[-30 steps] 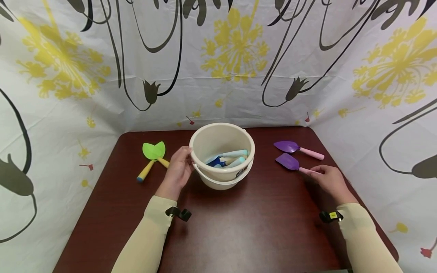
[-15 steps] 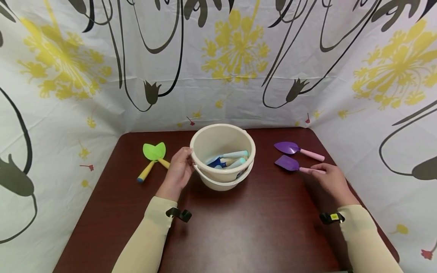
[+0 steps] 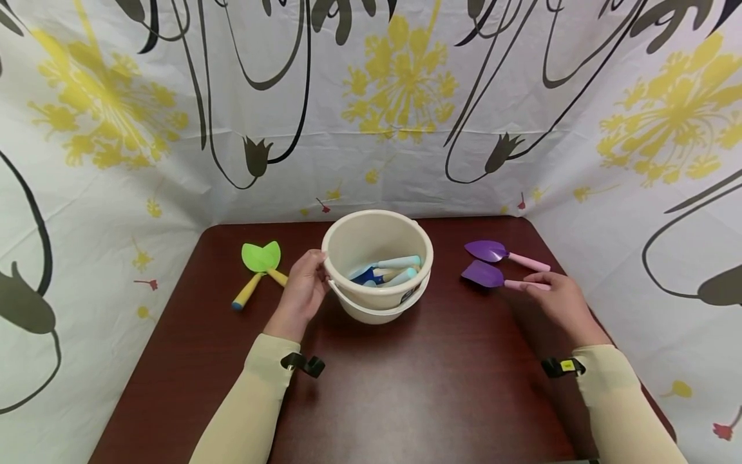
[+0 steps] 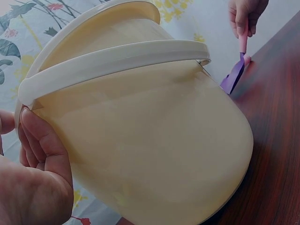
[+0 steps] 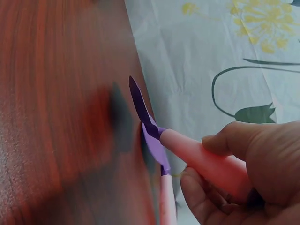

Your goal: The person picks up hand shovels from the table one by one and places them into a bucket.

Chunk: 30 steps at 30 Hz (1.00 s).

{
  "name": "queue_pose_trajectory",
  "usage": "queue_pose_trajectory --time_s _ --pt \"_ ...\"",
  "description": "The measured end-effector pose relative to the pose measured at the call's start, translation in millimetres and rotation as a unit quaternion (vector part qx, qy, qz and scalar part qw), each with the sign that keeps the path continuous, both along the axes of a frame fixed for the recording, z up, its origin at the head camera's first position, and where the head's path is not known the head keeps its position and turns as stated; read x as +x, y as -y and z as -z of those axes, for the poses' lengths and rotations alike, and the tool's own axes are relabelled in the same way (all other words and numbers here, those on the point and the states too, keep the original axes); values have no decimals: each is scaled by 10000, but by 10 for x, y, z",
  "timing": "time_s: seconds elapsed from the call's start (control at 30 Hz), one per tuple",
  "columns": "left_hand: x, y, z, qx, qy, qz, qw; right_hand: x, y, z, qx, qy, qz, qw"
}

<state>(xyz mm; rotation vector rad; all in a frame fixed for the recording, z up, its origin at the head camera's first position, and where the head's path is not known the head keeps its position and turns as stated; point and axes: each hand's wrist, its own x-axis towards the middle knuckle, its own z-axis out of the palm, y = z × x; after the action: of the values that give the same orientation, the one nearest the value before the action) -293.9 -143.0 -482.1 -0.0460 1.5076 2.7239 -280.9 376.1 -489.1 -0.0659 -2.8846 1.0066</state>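
A cream bucket with a white handle stands in the middle of the table, and several tools with pale blue grips lie inside it. My left hand grips the bucket's rim on its left side; the left wrist view shows the curled fingers below the handle's joint. At the right, my right hand pinches the pink handle of a purple trowel with a squarish blade. In the right wrist view this trowel appears raised off the table. Just behind it lies a second purple trowel, with a pointed blade.
Two tools with light green blades and yellow handles lie crossed left of the bucket. The dark red wooden table is bordered at the back and sides by a white patterned cloth.
My right hand has tightened on the squarish trowel's handle and the trowel has shifted slightly left and upward in the view. The left hand and bucket have stayed put.
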Motion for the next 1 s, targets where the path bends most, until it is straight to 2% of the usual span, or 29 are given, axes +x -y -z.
queue_pose_trajectory --time_s 0.17,0.23,0.43,0.7,0.9,1.0 --pt "1 5 3 2 -2 -3 10000 -14 36 -90 -698 17 -329 9970" --pt "2 3 1 10 -8 -7 10000 -25 44 -128 -800 -65 -375 9961" --pt "-6 3 8 68 15 9 10000 -42 117 -273 -296 -499 -242 9980" --pt "-15 12 10 56 25 4 10000 -83 278 -476 -187 -629 -203 9976" --pt "-12 16 7 53 50 3 10000 -67 363 -634 -211 -500 -145 9984" --pt "-11 17 8 49 51 9 10000 -53 405 -715 -210 -652 -134 9976"
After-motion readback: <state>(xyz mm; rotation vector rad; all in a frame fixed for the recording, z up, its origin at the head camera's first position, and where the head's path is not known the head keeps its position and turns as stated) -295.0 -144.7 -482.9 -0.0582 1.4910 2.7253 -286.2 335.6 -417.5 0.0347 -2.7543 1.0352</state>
